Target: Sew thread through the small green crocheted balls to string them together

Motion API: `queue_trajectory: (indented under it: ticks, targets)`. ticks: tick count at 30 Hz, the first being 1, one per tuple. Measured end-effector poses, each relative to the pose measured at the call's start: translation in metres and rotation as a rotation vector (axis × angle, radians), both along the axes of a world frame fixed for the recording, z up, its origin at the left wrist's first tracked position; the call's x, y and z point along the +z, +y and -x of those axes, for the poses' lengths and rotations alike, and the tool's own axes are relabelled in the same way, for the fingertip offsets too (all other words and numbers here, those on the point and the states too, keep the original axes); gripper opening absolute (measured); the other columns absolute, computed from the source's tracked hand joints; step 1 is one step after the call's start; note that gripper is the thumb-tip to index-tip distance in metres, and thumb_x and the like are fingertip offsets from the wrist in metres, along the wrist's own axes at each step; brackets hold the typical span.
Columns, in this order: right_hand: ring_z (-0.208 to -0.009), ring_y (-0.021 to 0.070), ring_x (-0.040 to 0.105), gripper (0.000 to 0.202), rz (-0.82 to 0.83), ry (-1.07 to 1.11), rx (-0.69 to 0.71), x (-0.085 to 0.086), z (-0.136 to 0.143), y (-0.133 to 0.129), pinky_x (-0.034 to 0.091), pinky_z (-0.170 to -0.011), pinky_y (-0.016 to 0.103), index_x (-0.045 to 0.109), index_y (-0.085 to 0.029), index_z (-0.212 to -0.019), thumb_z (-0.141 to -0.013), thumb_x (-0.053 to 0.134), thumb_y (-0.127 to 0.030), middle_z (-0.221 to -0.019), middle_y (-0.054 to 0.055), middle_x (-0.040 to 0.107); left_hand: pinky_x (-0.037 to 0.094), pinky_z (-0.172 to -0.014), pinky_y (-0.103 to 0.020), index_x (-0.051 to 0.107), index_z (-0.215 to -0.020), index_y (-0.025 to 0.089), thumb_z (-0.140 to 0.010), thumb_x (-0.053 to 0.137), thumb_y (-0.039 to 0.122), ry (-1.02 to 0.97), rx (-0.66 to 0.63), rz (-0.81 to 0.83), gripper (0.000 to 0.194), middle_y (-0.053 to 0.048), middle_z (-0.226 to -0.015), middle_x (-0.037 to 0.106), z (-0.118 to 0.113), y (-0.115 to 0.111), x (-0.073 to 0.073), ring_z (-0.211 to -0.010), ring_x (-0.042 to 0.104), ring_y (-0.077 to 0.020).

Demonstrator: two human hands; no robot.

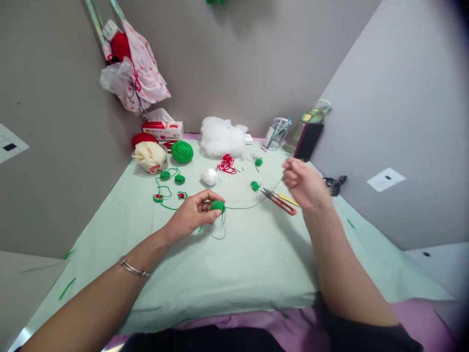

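Note:
My left hand [190, 214] pinches a small rounded green crocheted piece [217, 206] between thumb and fingers, just over the table. A dark thread [244, 208] runs from this piece to the right, and a loose loop of it hangs below. My right hand [304, 185] is raised at the right, closed on the far end of the thread; whether a needle is in the fingers I cannot tell. Below that hand lie orange-handled thread snips [284, 204] and a yellow-handled tool [288, 199]. A small green yarn bundle [255, 186] sits beside the snips.
Small green and red crocheted pieces [179, 179] lie at the left. Behind are a green yarn ball [182, 152], a white yarn ball [210, 176], red yarn scraps [227, 165], white stuffing [223, 138], a tissue box [163, 129], a cup [277, 134] and a phone [309, 142].

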State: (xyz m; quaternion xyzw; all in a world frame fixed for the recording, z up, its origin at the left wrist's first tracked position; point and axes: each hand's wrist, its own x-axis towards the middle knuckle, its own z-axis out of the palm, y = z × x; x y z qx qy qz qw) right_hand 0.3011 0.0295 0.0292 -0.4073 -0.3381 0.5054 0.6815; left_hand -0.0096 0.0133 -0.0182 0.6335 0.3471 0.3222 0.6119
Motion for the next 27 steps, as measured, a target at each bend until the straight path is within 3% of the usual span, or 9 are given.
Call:
queue_trajectory:
  ticks: [5, 8, 11, 15, 19, 21, 22, 24, 27]
  targets:
    - [-0.060, 0.0107, 0.051, 0.036, 0.027, -0.623, 0.724, -0.013, 0.077, -0.029, 0.042, -0.058, 0.024, 0.069, -0.013, -0.088, -0.096, 0.060, -0.047, -0.066, 0.001, 0.061, 0.036, -0.060, -0.025, 0.064, -0.107, 0.019, -0.085, 0.073, 0.037, 0.007, 0.039, -0.070, 0.030, 0.004, -0.071, 0.051, 0.000, 0.002, 0.001, -0.064, 0.046, -0.0111]
    - [-0.067, 0.0114, 0.051, 0.041, -0.029, -0.749, 0.859, -0.013, 0.086, -0.036, 0.043, -0.064, 0.025, 0.069, -0.014, -0.085, -0.097, 0.057, -0.052, -0.074, 0.002, 0.060, 0.037, -0.063, -0.026, 0.065, -0.105, 0.020, -0.084, 0.073, 0.036, 0.017, 0.059, -0.084, 0.028, 0.004, -0.072, 0.052, 0.000, 0.002, 0.002, -0.065, 0.046, -0.0116]
    - [-0.060, 0.0095, 0.042, 0.038, -0.028, -0.593, 0.685, -0.011, 0.069, -0.027, 0.038, -0.058, 0.024, 0.061, -0.017, -0.074, -0.089, 0.068, -0.050, -0.069, -0.002, 0.049, 0.038, -0.064, -0.027, 0.067, -0.105, 0.020, -0.083, 0.074, 0.036, 0.022, 0.060, -0.075, 0.028, 0.003, -0.076, 0.054, 0.000, 0.003, 0.002, -0.067, 0.047, -0.0124]
    - [-0.052, 0.0082, 0.023, 0.033, -0.029, -0.254, 0.192, -0.004, 0.020, -0.003, 0.025, -0.045, 0.021, 0.051, -0.020, -0.070, -0.079, 0.077, -0.040, -0.062, -0.007, 0.028, 0.040, -0.065, -0.027, 0.068, -0.105, 0.020, -0.082, 0.075, 0.037, 0.006, 0.032, -0.057, 0.030, -0.001, -0.084, 0.058, 0.001, 0.004, 0.000, -0.074, 0.051, -0.0142]
    - [-0.050, 0.0088, 0.022, 0.028, -0.141, -0.187, -0.267, 0.004, -0.029, 0.009, 0.023, -0.043, 0.019, 0.051, -0.022, -0.070, -0.083, 0.071, -0.037, -0.060, -0.007, 0.027, 0.041, -0.069, -0.028, 0.069, -0.106, 0.020, -0.082, 0.076, 0.038, 0.009, 0.020, -0.064, 0.031, -0.002, -0.087, 0.060, 0.001, 0.003, 0.000, -0.078, 0.054, -0.0154]
    - [-0.049, 0.0088, 0.025, 0.028, -0.221, -0.264, -0.405, 0.004, -0.037, 0.009, 0.023, -0.044, 0.020, 0.053, -0.022, -0.069, -0.085, 0.069, -0.039, -0.058, -0.006, 0.031, 0.041, -0.070, -0.029, 0.070, -0.105, 0.020, -0.082, 0.076, 0.038, 0.013, 0.018, -0.072, 0.030, -0.002, -0.088, 0.060, 0.001, 0.003, 0.001, -0.079, 0.053, -0.0154]
    - [-0.049, 0.0089, 0.027, 0.028, -0.230, -0.356, -0.390, 0.003, -0.035, 0.008, 0.024, -0.044, 0.021, 0.055, -0.022, -0.069, -0.085, 0.068, -0.041, -0.058, -0.005, 0.034, 0.041, -0.071, -0.029, 0.070, -0.105, 0.020, -0.082, 0.076, 0.038, 0.015, 0.016, -0.073, 0.029, -0.002, -0.089, 0.060, 0.001, 0.003, 0.002, -0.080, 0.053, -0.0155]
    - [-0.050, 0.0097, 0.036, 0.028, -0.171, -0.654, -0.221, -0.002, -0.020, 0.003, 0.029, -0.047, 0.024, 0.062, -0.021, -0.070, -0.085, 0.069, -0.043, -0.060, -0.002, 0.046, 0.041, -0.072, -0.029, 0.070, -0.105, 0.020, -0.083, 0.075, 0.037, 0.018, 0.012, -0.073, 0.028, -0.002, -0.090, 0.060, 0.001, 0.002, 0.002, -0.081, 0.053, -0.0155]
    - [-0.063, 0.0136, 0.051, 0.025, -0.097, -1.089, -0.016, -0.011, 0.016, -0.009, 0.039, -0.059, 0.028, 0.072, -0.019, -0.080, -0.088, 0.069, -0.042, -0.083, 0.006, 0.065, 0.041, -0.073, -0.029, 0.070, -0.107, 0.021, -0.084, 0.074, 0.037, 0.031, 0.015, -0.075, 0.028, -0.002, -0.091, 0.060, 0.002, 0.003, 0.002, -0.082, 0.054, -0.0158]
